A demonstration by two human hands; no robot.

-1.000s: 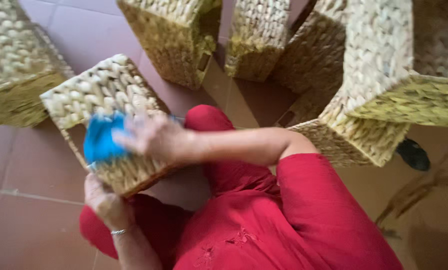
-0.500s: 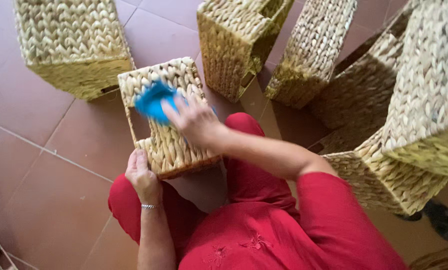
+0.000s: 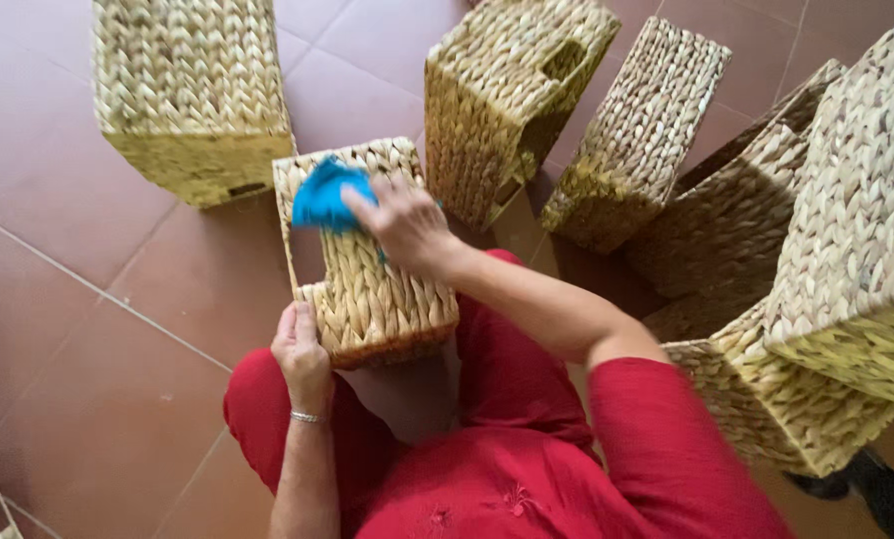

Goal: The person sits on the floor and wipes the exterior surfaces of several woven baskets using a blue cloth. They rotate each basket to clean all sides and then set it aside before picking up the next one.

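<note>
The right hand (image 3: 404, 225) presses a crumpled blue cloth (image 3: 327, 196) onto the woven straw-coloured rectangular basket (image 3: 367, 269), apparently mid-wipe, while the left hand (image 3: 302, 349) grips its near corner; other woven baskets (image 3: 192, 90) beyond it wait.

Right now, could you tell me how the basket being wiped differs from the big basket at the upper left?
The basket on the lap is held by the left hand while the right hand presses a blue cloth on it; the upper-left basket sits untouched on the tiled floor. The lap basket looks smaller and shows a handle cutout at its side. Both are boxy, woven from pale straw-coloured fibre.
</note>
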